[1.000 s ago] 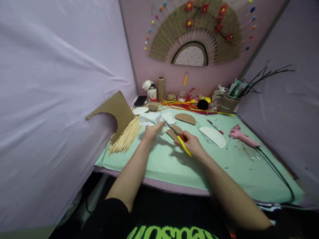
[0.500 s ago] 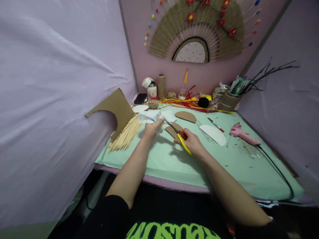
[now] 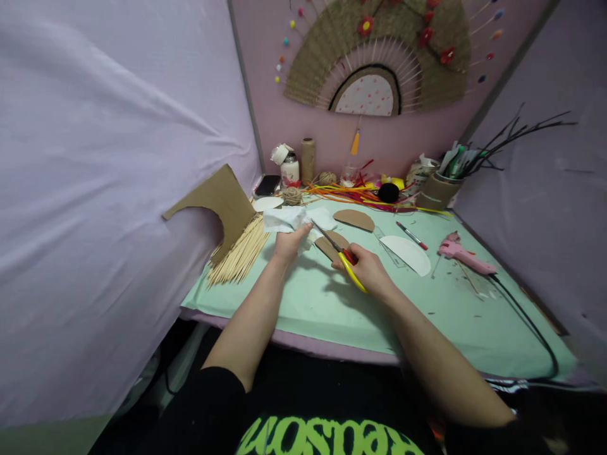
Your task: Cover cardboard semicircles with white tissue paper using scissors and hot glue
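My left hand [image 3: 290,243] is closed on a crumpled white wet wipe or tissue [image 3: 283,219], which spreads out beyond the fingers. In my right hand [image 3: 366,265] is a pair of scissors [image 3: 349,270] with yellow and red handles. Their dark blades point up and left, with the tips close by my left thumb. Beneath the blades lies a half-round piece of cardboard [image 3: 327,248], partly covered. Just behind it rests a second cardboard half-round [image 3: 355,219]. A white paper half-round [image 3: 406,254] lies to the right of my right hand.
A bundle of thin wooden sticks [image 3: 239,256] lies left, under an arched cardboard piece [image 3: 227,202]. At right are a pink glue gun [image 3: 467,256] with a black cord and a marker [image 3: 411,236]. Coloured pipe cleaners [image 3: 348,194], twine [image 3: 293,196] and a stick-filled holder [image 3: 439,189] line the back.
The view has shifted very slightly. Both hands keep nearly the same place, with the scissors and the white piece still held.
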`<state>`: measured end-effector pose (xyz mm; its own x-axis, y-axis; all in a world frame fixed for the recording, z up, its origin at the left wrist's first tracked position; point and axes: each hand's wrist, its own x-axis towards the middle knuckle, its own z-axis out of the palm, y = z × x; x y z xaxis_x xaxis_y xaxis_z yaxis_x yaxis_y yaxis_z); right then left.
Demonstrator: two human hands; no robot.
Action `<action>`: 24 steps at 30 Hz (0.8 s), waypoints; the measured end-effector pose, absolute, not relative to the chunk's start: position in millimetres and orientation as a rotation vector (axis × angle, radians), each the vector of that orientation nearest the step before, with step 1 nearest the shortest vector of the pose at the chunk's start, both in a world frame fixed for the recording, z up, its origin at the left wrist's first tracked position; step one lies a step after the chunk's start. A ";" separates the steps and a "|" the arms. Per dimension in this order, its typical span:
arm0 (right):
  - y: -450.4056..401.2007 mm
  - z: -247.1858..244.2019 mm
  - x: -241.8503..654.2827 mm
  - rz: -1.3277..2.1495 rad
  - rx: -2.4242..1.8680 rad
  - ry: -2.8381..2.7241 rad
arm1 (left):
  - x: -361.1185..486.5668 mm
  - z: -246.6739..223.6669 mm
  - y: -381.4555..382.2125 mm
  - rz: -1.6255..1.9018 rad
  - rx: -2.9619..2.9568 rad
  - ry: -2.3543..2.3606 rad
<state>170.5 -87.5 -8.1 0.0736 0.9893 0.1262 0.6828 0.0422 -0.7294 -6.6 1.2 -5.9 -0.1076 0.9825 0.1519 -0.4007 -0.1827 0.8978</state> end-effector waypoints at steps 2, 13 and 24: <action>-87.4 -8.0 170.9 0.597 -1.704 -1.678 | -6.5 -6.5 1.4 1.554 0.962 0.852; -86.9 -9.5 170.1 0.597 -1.723 -1.680 | -5.5 -7.8 4.1 1.604 0.962 0.825; -86.0 -11.6 169.4 0.607 -1.731 -1.664 | -3.0 -7.8 -0.6 1.573 1.009 0.808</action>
<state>169.4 -86.0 -11.6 0.0857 0.9904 0.1083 0.6878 0.0198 -0.7256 -3.0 -0.6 -7.8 -0.0923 0.9755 0.1997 -0.4060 -0.2200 0.8870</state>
